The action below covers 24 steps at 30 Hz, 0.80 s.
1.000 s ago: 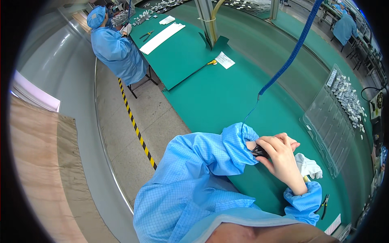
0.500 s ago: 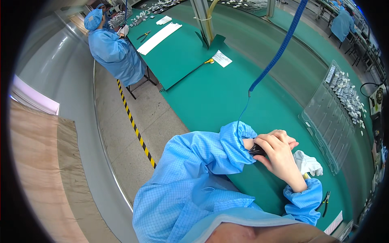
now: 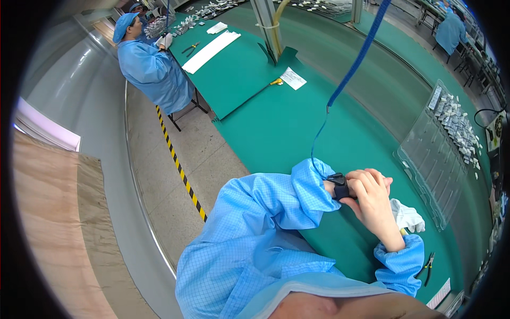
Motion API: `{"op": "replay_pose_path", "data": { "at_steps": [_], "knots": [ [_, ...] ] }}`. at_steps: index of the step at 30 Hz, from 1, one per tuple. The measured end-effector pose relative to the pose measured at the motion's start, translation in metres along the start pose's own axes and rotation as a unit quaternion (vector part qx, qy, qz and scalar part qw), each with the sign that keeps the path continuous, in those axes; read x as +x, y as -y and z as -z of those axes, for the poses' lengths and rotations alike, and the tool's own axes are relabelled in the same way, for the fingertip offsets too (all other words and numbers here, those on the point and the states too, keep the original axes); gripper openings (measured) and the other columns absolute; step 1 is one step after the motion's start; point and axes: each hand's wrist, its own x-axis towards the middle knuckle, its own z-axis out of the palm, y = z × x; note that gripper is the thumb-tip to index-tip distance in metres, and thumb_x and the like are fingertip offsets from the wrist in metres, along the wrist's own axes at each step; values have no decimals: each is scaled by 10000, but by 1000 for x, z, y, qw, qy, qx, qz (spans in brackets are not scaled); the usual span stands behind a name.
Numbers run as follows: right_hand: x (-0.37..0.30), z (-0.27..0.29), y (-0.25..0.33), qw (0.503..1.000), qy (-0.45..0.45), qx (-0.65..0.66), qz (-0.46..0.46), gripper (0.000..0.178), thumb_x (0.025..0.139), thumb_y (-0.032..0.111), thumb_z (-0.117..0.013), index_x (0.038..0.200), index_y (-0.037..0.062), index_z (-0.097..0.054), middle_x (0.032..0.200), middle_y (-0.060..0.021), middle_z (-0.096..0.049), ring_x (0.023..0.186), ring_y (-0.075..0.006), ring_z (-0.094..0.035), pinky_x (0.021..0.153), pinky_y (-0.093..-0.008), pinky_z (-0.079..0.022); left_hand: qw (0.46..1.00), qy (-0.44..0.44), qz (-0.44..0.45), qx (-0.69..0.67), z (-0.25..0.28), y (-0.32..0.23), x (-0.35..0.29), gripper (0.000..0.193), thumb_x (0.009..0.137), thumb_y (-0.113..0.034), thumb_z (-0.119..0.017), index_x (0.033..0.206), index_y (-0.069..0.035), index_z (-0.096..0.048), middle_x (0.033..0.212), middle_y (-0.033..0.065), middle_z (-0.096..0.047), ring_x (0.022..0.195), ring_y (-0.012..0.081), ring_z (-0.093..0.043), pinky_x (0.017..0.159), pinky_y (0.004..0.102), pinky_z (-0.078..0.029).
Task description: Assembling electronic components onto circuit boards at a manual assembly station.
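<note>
Green bench point(image 3: 276, 127) — white label point(image 3: 292, 78) far off; right hand point(image 3: 372, 204) grips black wrist strap point(image 3: 339, 186); left hand hidden.

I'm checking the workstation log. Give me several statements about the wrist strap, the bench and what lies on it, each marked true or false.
1. A black wrist strap sits on the left wrist. True.
2. The right hand touches that strap. True.
3. The coiled cord on the strap is red. False: it is blue.
4. The bench mat is green. True.
5. The clear parts tray lies on the floor. False: it lies on the bench.
6. The white glove is worn. False: it lies on the mat.
</note>
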Motion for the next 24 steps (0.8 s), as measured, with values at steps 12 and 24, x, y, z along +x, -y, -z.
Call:
{"op": "replay_pose_path", "data": {
  "at_steps": [12,24],
  "knots": [
    [1,-5,-4,1000,1,3,-11,392,585,120,-732,902,34,-517,1053,-109,-558,973,-312,-515,859,-416,-384,961,-98,-121,-227,-11,-7,24,580,727,-671,-418,881,-119,-505,814,168,-520,653,319,-478,464,415,-381],
    [0,-6,0,1000,4,-4,-24,392,603,103,-734,923,33,-518,1076,-100,-551,1020,-297,-508,881,-417,-370,862,-218,-197,-414,-49,0,31,491,732,-567,-473,892,-106,-524,809,148,-542,685,290,-510,493,411,-395]
  ]
}}
